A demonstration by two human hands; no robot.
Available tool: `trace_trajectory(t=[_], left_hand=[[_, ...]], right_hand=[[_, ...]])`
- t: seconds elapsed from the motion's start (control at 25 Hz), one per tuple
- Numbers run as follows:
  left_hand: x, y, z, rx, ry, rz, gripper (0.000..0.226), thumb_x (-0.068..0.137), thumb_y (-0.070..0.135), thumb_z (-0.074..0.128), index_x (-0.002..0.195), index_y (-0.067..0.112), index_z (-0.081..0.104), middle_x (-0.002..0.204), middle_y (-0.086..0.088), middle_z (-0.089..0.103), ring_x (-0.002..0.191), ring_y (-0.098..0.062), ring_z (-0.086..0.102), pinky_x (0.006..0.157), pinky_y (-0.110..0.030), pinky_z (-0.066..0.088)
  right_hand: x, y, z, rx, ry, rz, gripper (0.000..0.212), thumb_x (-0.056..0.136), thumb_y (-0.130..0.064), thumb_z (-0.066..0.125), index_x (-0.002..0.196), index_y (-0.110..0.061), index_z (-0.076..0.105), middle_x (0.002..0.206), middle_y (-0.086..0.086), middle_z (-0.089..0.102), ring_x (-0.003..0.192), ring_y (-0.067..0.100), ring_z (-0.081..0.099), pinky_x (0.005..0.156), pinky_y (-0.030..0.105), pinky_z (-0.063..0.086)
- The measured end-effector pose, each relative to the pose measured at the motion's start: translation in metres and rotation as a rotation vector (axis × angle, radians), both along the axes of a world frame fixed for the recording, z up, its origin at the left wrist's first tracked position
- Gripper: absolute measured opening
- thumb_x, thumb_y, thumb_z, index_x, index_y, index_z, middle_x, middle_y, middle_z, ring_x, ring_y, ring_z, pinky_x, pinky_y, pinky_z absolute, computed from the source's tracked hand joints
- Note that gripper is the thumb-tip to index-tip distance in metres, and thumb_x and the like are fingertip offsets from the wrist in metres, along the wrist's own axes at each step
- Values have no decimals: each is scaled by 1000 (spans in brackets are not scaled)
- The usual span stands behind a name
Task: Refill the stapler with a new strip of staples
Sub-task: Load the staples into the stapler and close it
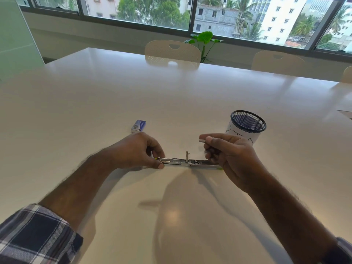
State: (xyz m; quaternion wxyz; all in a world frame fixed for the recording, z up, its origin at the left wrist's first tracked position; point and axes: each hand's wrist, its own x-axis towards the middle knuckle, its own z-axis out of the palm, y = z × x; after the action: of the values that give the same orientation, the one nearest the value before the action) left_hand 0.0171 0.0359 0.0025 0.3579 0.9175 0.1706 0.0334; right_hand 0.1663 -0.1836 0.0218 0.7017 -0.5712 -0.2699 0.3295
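The stapler [187,162] lies opened flat on the white table [171,96], its metal channel running left to right, a small metal tab standing up at the middle. My left hand [137,151] pinches its left end, where a bit of yellow-green plastic shows. My right hand [230,153] hovers over the right end and holds a short silver strip of staples [202,140] between thumb and forefinger, above the channel. A small blue staple box [138,126] rests on the table behind my left hand.
A black mesh pen cup [247,126] with a white label stands just behind my right hand. Two pale chairs [172,52] are pushed in at the table's far edge, with a green plant [204,39] and windows beyond. A paper corner [345,113] shows at far right.
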Motion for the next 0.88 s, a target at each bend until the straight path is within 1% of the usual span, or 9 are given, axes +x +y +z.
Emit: trace_trajectory(t=[0.16, 0.2, 0.28, 0.32, 0.4, 0.48, 0.56, 0.76, 0.88], left_hand=[[2, 0, 0, -23, -5, -10, 20, 62, 35, 89, 77, 35, 76, 64, 3, 69, 50, -2, 50, 53, -23, 41], [2, 0, 1, -27, -5, -8, 20, 61, 35, 89, 76, 34, 77, 61, 5, 67, 49, -2, 49, 52, -22, 39], [3, 0, 1, -27, -3, -5, 19, 61, 35, 89, 76, 34, 77, 60, 4, 66, 49, -1, 48, 51, -21, 38], [3, 0, 1, -26, -1, -5, 19, 61, 35, 89, 76, 33, 77, 63, 1, 68, 50, -2, 48, 52, -22, 38], [4, 0, 1, -23, 5, -9, 20, 62, 36, 89, 78, 32, 78, 72, -5, 72, 55, -6, 52, 56, -26, 41], [4, 1, 1, -18, 9, -18, 19, 63, 37, 88, 79, 32, 78, 79, -6, 74, 61, -11, 56, 60, -30, 45], [4, 0, 1, -23, 8, -23, 19, 63, 37, 88, 79, 32, 78, 81, -5, 75, 63, -11, 58, 63, -33, 50], [3, 0, 1, -26, 15, -24, 19, 64, 36, 87, 80, 30, 78, 82, -5, 76, 65, -14, 59, 63, -35, 51], [3, 0, 2, -27, 11, -17, 19, 64, 37, 87, 80, 32, 78, 79, -4, 75, 62, -9, 57, 60, -29, 45]], right_hand=[[-10, 18, -3, -49, -370, -90, 13, 84, -3, 70, 90, -12, 77, 68, 12, 70, 56, 10, 57, 55, 19, 45], [-12, 22, -4, -83, -523, -102, 13, 83, -6, 72, 89, -17, 77, 71, 12, 72, 58, 8, 57, 59, 18, 45], [-16, 29, -7, -169, -940, -79, 12, 83, -15, 74, 90, -23, 78, 79, -3, 75, 70, 4, 59, 67, 15, 42], [-18, 33, -9, -205, -1117, -49, 11, 82, -18, 74, 90, -24, 78, 83, -9, 74, 79, 6, 60, 71, 19, 44], [-22, 38, -13, -277, -1325, -5, 10, 83, -21, 73, 91, -25, 78, 86, -11, 75, 88, 12, 60, 78, 33, 45], [-23, 39, -16, -318, -1414, 8, 10, 83, -22, 73, 90, -25, 78, 87, -10, 76, 89, 15, 59, 79, 37, 43], [-20, 37, -16, -333, -1419, 32, 9, 83, -23, 72, 89, -26, 79, 86, -11, 76, 88, 14, 59, 78, 35, 42], [-17, 35, -14, -332, -1437, 116, 9, 84, -23, 72, 89, -25, 79, 85, -13, 75, 86, 13, 56, 79, 36, 46], [-15, 34, -12, -300, -1421, 145, 8, 82, -19, 73, 86, -22, 79, 83, -12, 75, 84, 14, 56, 77, 36, 49]])
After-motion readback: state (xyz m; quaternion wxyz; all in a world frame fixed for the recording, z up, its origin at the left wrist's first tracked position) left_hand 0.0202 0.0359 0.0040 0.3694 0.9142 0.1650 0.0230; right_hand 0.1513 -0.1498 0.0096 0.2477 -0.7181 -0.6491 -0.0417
